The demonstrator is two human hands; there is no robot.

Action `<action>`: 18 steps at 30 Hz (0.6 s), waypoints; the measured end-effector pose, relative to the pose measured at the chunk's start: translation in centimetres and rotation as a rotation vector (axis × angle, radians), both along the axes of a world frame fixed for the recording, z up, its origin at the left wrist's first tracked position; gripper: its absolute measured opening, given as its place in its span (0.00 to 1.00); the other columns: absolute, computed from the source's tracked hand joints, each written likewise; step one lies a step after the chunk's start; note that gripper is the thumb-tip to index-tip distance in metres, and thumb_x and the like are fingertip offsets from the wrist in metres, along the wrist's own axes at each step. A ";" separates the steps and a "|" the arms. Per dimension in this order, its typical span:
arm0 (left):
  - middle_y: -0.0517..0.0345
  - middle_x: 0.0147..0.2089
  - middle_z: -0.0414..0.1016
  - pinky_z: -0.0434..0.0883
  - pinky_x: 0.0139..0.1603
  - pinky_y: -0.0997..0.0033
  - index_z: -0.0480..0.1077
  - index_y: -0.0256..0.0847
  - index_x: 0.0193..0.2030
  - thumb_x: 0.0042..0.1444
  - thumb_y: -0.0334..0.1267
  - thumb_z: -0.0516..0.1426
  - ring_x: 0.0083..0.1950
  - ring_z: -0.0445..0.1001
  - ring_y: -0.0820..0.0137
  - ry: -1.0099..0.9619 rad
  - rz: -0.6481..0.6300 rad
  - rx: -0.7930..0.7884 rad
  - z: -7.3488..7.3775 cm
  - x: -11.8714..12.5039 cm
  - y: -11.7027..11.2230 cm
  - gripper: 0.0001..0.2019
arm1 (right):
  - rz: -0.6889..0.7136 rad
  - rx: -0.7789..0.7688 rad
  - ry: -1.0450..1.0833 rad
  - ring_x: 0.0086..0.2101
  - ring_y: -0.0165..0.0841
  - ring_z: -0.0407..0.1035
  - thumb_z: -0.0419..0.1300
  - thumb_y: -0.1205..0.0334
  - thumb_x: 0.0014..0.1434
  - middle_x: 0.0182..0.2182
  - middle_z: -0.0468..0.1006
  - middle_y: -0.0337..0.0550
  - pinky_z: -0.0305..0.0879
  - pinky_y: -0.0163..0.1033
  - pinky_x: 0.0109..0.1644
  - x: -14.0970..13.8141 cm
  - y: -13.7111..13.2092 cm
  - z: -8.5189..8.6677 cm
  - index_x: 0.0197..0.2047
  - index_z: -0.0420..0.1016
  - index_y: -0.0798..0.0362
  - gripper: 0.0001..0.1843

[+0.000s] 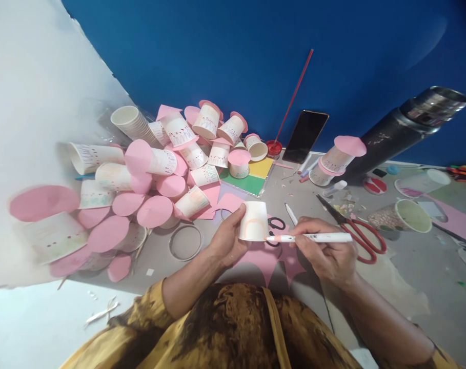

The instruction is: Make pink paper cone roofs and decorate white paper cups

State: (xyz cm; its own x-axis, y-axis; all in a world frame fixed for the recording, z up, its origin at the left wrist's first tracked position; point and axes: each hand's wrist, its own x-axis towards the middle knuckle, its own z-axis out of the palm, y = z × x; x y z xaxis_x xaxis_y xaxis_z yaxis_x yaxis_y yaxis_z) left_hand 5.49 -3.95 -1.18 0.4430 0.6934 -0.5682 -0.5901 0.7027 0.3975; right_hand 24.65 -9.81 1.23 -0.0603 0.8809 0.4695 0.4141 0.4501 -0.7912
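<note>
My left hand (229,237) grips a white paper cup (255,212), rim downward, with a faint orange curved line on its side. In my right hand (327,251) is a white marker pen (321,238), held level, its orange tip at the cup's lower right edge. Behind the cup lie small black-handled scissors (277,223), partly hidden. Pink paper (261,261) with cut-out edges spreads below the hands. A second white marker (291,213) rests just beyond my right hand.
Decorated cups with pink paper discs (155,211) pile up on the left. A tape ring (185,243) lies near my left wrist. Red-handled scissors (365,241), a cup of beads (412,215) and a black flask (394,133) stand right. A phone (305,137) leans against the blue wall.
</note>
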 end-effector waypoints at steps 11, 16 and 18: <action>0.44 0.35 0.82 0.78 0.43 0.63 0.77 0.28 0.46 0.70 0.44 0.51 0.35 0.81 0.62 -0.004 -0.009 0.000 -0.4 0.0 0.0 0.19 | -0.005 -0.056 0.044 0.23 0.31 0.71 0.59 0.66 0.65 0.24 0.77 0.38 0.65 0.37 0.26 0.0 -0.1 -0.3 0.36 0.77 0.51 0.07; 0.44 0.35 0.82 0.77 0.41 0.64 0.76 0.29 0.46 0.70 0.44 0.52 0.35 0.81 0.62 0.015 -0.016 0.007 -0.3 0.0 -0.1 0.19 | 0.019 -0.053 0.041 0.24 0.31 0.72 0.59 0.68 0.65 0.25 0.78 0.38 0.66 0.37 0.27 0.2 0.0 -0.4 0.36 0.77 0.51 0.07; 0.44 0.35 0.82 0.78 0.40 0.64 0.76 0.29 0.46 0.70 0.44 0.51 0.34 0.80 0.63 0.030 -0.019 0.003 -0.2 0.1 -0.1 0.19 | 0.026 -0.064 0.046 0.22 0.30 0.71 0.59 0.68 0.65 0.24 0.77 0.37 0.65 0.36 0.26 0.2 0.0 -0.5 0.35 0.77 0.51 0.08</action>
State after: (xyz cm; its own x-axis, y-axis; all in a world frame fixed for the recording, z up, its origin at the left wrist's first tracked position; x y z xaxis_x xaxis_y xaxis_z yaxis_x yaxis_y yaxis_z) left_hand 5.56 -4.05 -1.37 0.4386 0.6869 -0.5795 -0.5644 0.7123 0.4172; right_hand 24.90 -9.78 0.75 -0.0634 0.9076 0.4151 0.3658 0.4081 -0.8364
